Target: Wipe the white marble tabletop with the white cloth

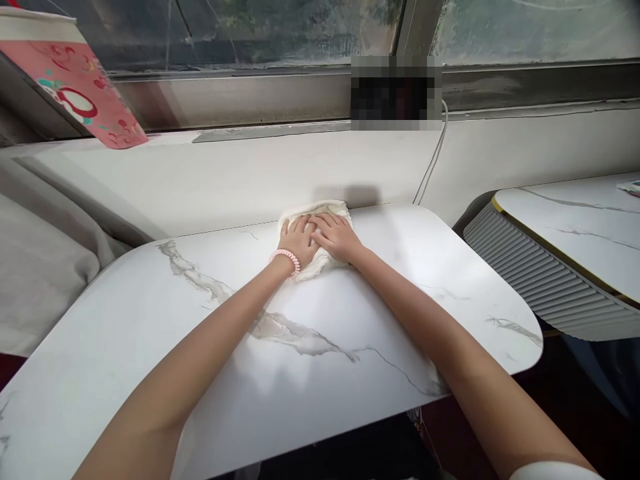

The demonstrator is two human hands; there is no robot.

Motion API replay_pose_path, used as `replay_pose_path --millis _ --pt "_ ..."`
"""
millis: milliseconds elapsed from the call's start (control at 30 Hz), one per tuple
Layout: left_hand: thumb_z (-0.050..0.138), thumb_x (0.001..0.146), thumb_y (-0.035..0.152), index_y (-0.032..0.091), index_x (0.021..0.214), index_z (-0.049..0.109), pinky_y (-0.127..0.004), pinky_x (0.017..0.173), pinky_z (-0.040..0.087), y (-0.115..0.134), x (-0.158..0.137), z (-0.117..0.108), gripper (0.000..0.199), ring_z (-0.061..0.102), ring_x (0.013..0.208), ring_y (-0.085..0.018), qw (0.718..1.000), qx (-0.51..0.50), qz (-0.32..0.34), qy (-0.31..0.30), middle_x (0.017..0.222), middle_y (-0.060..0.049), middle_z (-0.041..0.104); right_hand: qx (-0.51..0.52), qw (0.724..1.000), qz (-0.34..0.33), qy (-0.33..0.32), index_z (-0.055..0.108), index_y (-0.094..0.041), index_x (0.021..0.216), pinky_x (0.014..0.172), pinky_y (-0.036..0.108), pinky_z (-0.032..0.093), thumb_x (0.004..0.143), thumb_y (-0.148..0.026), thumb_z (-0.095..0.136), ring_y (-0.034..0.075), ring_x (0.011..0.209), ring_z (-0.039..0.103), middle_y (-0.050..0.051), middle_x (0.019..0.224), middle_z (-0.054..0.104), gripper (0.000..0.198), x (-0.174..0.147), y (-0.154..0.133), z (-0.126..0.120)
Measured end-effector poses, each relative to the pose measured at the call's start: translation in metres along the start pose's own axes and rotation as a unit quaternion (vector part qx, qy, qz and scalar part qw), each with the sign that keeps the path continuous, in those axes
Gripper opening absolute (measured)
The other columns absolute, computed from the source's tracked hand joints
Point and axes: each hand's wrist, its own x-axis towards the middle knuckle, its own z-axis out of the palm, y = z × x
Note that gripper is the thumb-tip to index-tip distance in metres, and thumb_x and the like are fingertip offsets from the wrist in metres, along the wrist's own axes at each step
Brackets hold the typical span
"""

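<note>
A cream-coloured cloth [315,269] lies bunched on the white marble-patterned table [310,373], close to the edge along the wall. My left hand [300,240] presses flat on the cloth with its fingers stretched out, and a pink coiled band [295,261] circles that wrist. Flat on the cloth's right side rests my right hand [339,238], its fingers spread and their tips touching the left hand's fingers. Both palms hide the middle of the cloth. Neither hand grips it.
A pink patterned paper cup [100,93] stands on the window ledge at upper left. Grey fabric [40,267] hangs at the left. A thin cable [434,157] runs down the wall. To the right is another marble-patterned table [585,227] with a ribbed side.
</note>
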Motion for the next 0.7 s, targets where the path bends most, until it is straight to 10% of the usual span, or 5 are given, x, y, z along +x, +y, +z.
replay_pose_path --millis 700 --pt "0.040 0.090 0.041 0.009 0.144 0.043 -0.060 0.117 0.018 0.056 -0.176 -0.020 0.063 0.030 0.143 -0.035 0.999 -0.012 0.045 0.022 0.153 -0.020 0.037 -0.017 0.992 -0.115 -0.045 0.039 -0.014 0.144 0.118 0.055 0.022 0.099 -0.043 0.029 0.030 0.143 0.029 0.017 0.150 0.041 0.055 -0.156 -0.091 -0.029"
